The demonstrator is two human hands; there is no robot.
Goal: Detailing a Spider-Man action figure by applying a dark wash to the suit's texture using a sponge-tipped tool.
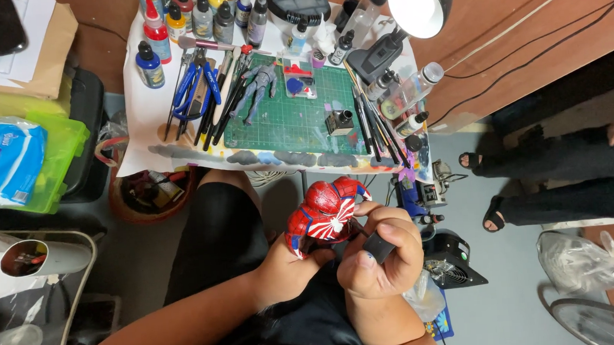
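My left hand [285, 272] grips the lower end of a red and blue figure torso [326, 214] with a white spider-shaped mark on its back. It is held up over my lap. My right hand [383, 256] is closed around a small dark airbrush-like tool [378, 247], its tip close to the torso's right side. A grey unpainted figure [257, 87] lies on the green cutting mat [286, 127] on the small table ahead.
Paint bottles [170, 24], pliers and brushes [199, 94] crowd the table's left part. A lit desk lamp [414, 2] stands at its right. A small fan unit [451, 259] sits on the floor. Another person's legs [556, 178] and sandalled feet are at right.
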